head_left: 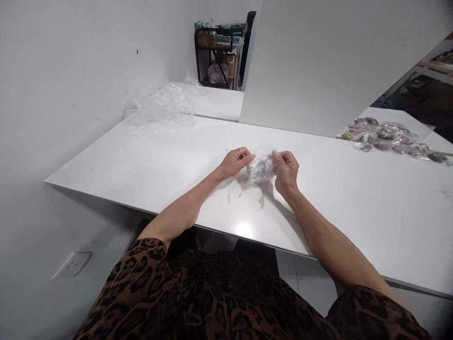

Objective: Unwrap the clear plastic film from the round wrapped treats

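Observation:
A crinkled clear plastic bag is held just over the white table, stretched between my two hands. My left hand pinches its left edge between thumb and fingers. On the other side my right hand grips the upper right edge, fingers curled. Something pale pinkish shows through the plastic near my right hand, but its kind cannot be made out.
A heap of clear plastic bags lies at the back left against the wall. At the right sits a pile of plastic-wrapped items. A tall pale panel rises along the table's back edge. A black cart stands beyond.

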The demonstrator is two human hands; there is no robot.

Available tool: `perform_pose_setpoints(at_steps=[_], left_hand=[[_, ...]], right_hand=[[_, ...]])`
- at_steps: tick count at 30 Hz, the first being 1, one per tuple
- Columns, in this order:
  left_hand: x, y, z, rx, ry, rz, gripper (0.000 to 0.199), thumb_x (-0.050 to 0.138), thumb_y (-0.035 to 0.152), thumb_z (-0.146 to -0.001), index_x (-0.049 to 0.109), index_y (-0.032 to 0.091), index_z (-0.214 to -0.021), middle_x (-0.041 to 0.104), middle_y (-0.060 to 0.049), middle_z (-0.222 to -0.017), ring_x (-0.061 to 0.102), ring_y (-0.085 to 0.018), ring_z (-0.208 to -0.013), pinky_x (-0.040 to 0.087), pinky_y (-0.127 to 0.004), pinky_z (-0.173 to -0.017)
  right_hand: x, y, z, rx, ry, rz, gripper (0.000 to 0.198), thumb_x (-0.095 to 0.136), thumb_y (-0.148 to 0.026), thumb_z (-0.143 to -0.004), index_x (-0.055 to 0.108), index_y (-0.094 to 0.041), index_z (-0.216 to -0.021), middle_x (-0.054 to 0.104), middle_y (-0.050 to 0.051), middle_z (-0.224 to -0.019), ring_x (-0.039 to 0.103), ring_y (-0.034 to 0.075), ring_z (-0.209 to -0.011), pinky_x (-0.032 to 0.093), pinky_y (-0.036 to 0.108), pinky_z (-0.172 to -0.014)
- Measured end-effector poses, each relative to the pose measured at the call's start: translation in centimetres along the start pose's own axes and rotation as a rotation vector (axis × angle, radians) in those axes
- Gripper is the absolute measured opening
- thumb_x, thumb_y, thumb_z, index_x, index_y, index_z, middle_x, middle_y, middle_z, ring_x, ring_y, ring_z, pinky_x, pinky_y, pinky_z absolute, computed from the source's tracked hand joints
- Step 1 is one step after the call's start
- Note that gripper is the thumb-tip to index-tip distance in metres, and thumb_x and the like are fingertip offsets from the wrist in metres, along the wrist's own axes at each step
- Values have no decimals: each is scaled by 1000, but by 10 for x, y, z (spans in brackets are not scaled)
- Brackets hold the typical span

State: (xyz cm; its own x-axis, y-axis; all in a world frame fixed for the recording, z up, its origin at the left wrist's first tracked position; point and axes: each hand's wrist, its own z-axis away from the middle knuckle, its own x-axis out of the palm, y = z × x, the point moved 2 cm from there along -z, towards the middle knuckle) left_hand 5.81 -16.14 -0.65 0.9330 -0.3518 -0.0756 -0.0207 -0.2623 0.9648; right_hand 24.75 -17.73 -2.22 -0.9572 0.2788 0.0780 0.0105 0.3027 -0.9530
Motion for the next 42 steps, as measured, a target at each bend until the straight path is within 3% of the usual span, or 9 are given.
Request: perform_pose_setpoints(at_steps=[8, 16, 20, 24, 26, 28, 31, 34, 42], left_hand=[[-12, -10, -6, -110, 368, 68, 31, 56, 39, -104, 54, 19, -80, 61, 2, -72, 46, -9, -61, 37, -23, -62], [-11, 5, -1, -97, 461, -112, 31, 55, 40, -105, 43, 23, -82, 61, 4, -66, 59, -12, -67, 41, -25, -70], [-16, 7, 0, -30, 566, -263, 28, 54, 36, -106, 41, 25, -84, 57, 6, -64, 56, -13, -66, 39, -27, -74], [-20, 5, 0, -21, 627, -284, 29, 55, 35, -106, 40, 25, -84, 58, 6, -65, 56, -14, -68, 38, -27, -75], [-20, 5, -1, -37, 623, -275, 29, 55, 35, -106, 40, 25, -83, 59, 5, -66, 55, -14, -68, 38, -27, -75], [-20, 4, -1, -68, 626, -260, 30, 56, 35, -105, 40, 24, -82, 59, 5, -67, 53, -13, -68, 37, -27, -74], [-23, 3, -2, -128, 656, -193, 30, 58, 35, -104, 42, 23, -82, 57, 4, -70, 51, -12, -68, 37, -26, -73], [-27, -3, -4, -253, 715, -54, 30, 55, 32, -106, 44, 21, -80, 52, 4, -73, 48, -11, -69, 36, -24, -71], [-28, -5, -6, -415, 770, 333, 35, 62, 31, -102, 44, 20, -74, 40, 5, -68, 39, -9, -61, 34, -23, -61]], right_hand=[[6, -19, 9, -62, -89, -8, 45, 85, -56, -73, 54, -23, -68, 54, -3, -66, 44, 10, -57, 39, 27, -54], [4, -24, 6, 108, -144, -93, 52, 86, -61, -71, 49, -25, -72, 41, -8, -52, 33, 7, -42, 27, 24, -41], [3, -15, 7, 20, -109, 42, 50, 76, -67, -80, 59, -27, -104, 67, 2, -92, 63, 17, -80, 53, 30, -65], [16, -16, 26, -275, -288, 315, 86, 81, -72, -72, 49, -31, -141, 52, 12, -149, 52, 33, -135, 50, 56, -107], [22, -18, 34, -389, -362, 405, 94, 86, -70, -66, 50, -29, -143, 49, 14, -153, 46, 38, -141, 44, 62, -114], [22, -18, 33, -415, -376, 419, 80, 84, -65, -72, 56, -28, -137, 58, 13, -142, 54, 36, -132, 49, 60, -109], [12, -17, 17, -280, -282, 264, 47, 79, -49, -83, 65, -27, -122, 69, 7, -111, 66, 23, -93, 60, 44, -80], [-5, -18, -4, -126, -98, -31, 32, 81, -29, -77, 68, -25, -105, 69, 1, -95, 61, 13, -71, 52, 28, -58], [-17, -28, -21, 218, 64, -353, 25, 74, -3, -69, 68, -20, -86, 70, 0, -84, 62, 8, -67, 51, 17, -53]])
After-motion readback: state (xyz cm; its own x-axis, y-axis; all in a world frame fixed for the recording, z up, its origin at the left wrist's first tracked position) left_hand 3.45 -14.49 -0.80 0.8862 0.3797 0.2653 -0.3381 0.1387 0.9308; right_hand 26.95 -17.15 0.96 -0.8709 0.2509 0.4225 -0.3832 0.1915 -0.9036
